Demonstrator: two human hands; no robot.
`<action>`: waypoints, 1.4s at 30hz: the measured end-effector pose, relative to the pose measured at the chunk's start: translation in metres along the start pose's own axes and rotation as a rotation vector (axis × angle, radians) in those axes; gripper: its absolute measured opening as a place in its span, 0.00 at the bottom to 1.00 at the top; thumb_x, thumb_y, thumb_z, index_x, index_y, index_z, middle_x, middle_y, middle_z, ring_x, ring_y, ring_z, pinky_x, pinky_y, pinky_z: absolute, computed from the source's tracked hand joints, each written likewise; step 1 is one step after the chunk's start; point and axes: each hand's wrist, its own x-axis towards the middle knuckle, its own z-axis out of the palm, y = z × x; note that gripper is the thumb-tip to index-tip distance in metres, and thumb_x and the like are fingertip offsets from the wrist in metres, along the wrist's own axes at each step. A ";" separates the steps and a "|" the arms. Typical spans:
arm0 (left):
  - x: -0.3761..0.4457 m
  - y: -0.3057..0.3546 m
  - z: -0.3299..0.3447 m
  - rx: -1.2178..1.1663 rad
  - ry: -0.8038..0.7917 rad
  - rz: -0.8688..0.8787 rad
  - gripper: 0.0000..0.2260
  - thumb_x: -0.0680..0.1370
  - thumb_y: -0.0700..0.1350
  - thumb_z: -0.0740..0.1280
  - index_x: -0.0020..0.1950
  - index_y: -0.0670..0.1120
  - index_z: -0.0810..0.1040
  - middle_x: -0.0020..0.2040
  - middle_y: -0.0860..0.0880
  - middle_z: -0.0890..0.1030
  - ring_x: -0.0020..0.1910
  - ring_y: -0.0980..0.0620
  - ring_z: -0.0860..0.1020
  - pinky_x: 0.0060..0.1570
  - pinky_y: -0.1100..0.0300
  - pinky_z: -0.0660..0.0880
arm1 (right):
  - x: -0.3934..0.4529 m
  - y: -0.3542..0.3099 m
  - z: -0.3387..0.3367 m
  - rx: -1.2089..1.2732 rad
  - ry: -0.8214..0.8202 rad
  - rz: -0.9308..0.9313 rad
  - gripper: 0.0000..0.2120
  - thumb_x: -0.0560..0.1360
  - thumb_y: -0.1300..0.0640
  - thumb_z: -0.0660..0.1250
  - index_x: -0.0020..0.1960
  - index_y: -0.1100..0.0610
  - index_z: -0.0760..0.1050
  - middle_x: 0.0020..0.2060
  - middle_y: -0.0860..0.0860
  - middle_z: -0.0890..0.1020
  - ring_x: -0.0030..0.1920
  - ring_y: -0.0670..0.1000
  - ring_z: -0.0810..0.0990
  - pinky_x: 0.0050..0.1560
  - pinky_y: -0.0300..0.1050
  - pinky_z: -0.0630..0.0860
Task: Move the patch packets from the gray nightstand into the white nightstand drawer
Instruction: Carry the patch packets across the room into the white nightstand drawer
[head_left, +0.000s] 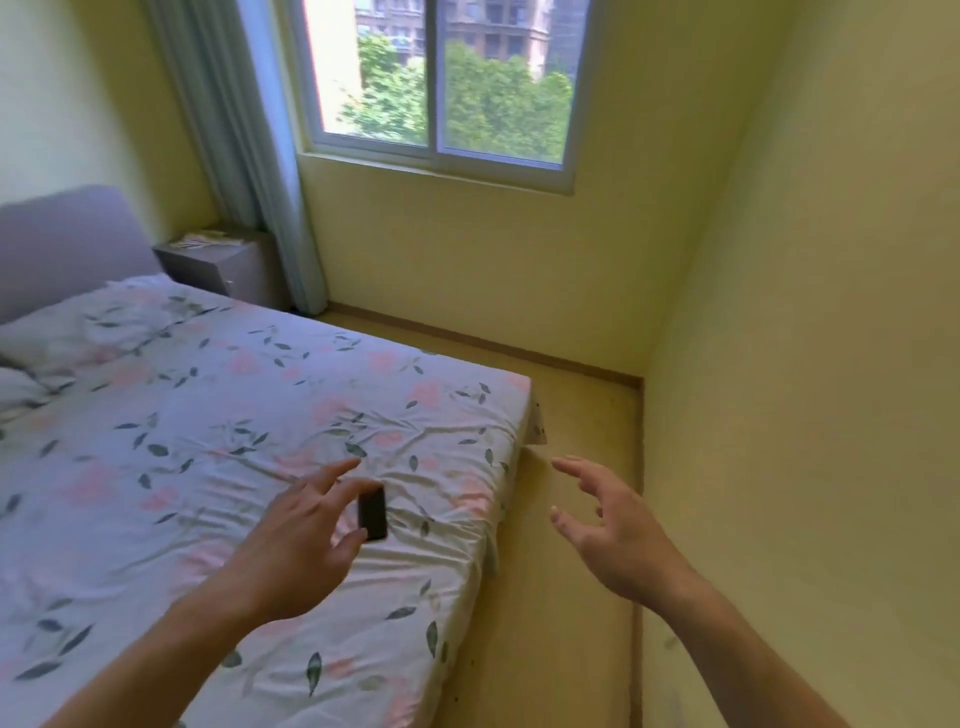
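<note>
The gray nightstand (228, 267) stands in the far corner, between the bed's headboard and the curtain. Pale patch packets (205, 240) lie on its top, small and blurred. My left hand (301, 535) hovers over the bed's near corner with fingers spread, just above or beside a small black phone (372, 514) that lies on the sheet. Fingers apart and holding nothing, my right hand (608, 525) is out over the floor strip beside the bed. The white nightstand is not in view.
A bed (208, 441) with a floral sheet fills the left half. A narrow strip of wooden floor (571, 441) runs between the bed and the yellow wall on the right, up to the window wall. A curtain (249, 156) hangs by the nightstand.
</note>
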 end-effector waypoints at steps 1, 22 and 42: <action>0.000 -0.007 -0.007 0.010 0.021 -0.043 0.24 0.80 0.55 0.66 0.75 0.62 0.65 0.81 0.60 0.57 0.79 0.53 0.60 0.77 0.52 0.59 | 0.018 -0.003 0.001 0.012 -0.029 -0.030 0.28 0.79 0.48 0.70 0.76 0.38 0.66 0.75 0.37 0.67 0.76 0.43 0.65 0.77 0.55 0.66; 0.472 0.130 -0.023 -0.085 0.193 0.063 0.24 0.79 0.53 0.68 0.75 0.59 0.68 0.80 0.58 0.60 0.76 0.54 0.63 0.76 0.54 0.62 | 0.415 0.090 -0.164 0.009 -0.035 -0.137 0.28 0.79 0.47 0.70 0.76 0.38 0.65 0.74 0.33 0.66 0.75 0.39 0.64 0.78 0.51 0.65; 0.760 0.159 0.001 -0.083 0.331 -0.381 0.22 0.80 0.56 0.66 0.74 0.62 0.67 0.79 0.62 0.58 0.77 0.57 0.60 0.76 0.54 0.61 | 0.825 0.154 -0.283 0.006 -0.346 -0.365 0.27 0.78 0.49 0.71 0.75 0.38 0.66 0.74 0.34 0.67 0.74 0.41 0.66 0.77 0.53 0.67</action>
